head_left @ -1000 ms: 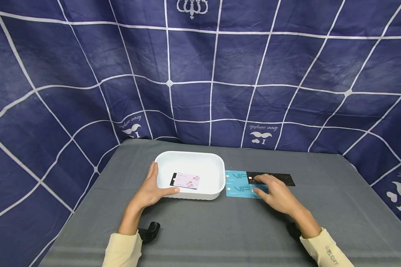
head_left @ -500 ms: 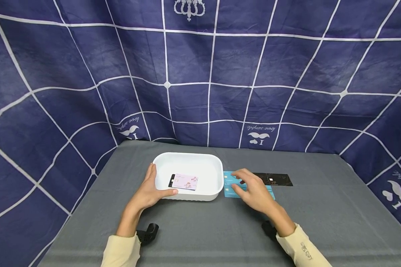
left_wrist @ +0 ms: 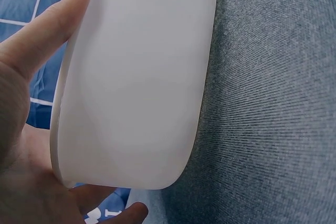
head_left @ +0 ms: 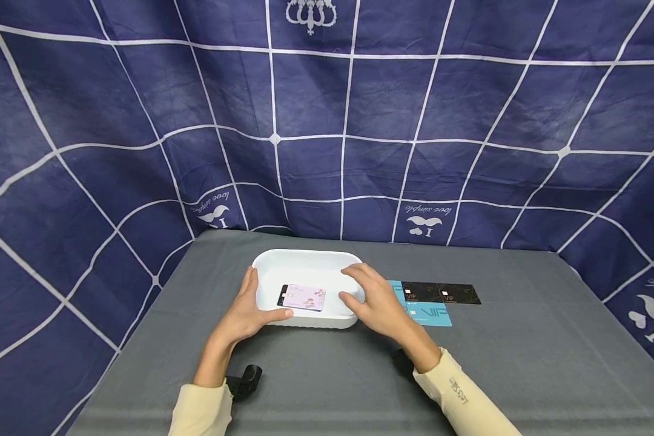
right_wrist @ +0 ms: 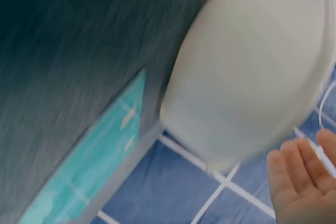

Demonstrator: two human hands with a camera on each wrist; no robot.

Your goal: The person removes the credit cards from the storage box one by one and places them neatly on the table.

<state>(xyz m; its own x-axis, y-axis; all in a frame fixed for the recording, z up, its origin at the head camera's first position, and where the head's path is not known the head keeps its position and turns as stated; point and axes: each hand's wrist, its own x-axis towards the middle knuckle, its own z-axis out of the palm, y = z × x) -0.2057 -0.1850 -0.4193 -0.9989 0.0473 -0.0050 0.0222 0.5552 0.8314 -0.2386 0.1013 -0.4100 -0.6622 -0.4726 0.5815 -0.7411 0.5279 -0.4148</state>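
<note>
A white rectangular tub (head_left: 294,266) sits mid-table, with a pink flowered VIP card (head_left: 307,297) lying over a black card (head_left: 281,295) inside. My left hand (head_left: 243,310) grips the tub's left end, thumb over the front rim and fingers along the side; the left wrist view shows the thumb (left_wrist: 47,30) at the rim. Over the tub's right end my right hand (head_left: 378,303) hovers, thumb and forefinger apart, nothing visible between them. Extended fingers of that hand (right_wrist: 307,182) show past the tub wall in the right wrist view.
Right of the tub, blue VIP cards (head_left: 429,313) lie flat, one partly covered from view by my right hand. Two black VIP cards (head_left: 421,292) lie in line behind them. A grey cloth (head_left: 523,339) covers the table; a blue checked curtain (head_left: 316,169) hangs behind.
My right hand has moved left, from over the black and blue cards to the tub's right end. My left hand and the cards in the tub have stayed in place.
</note>
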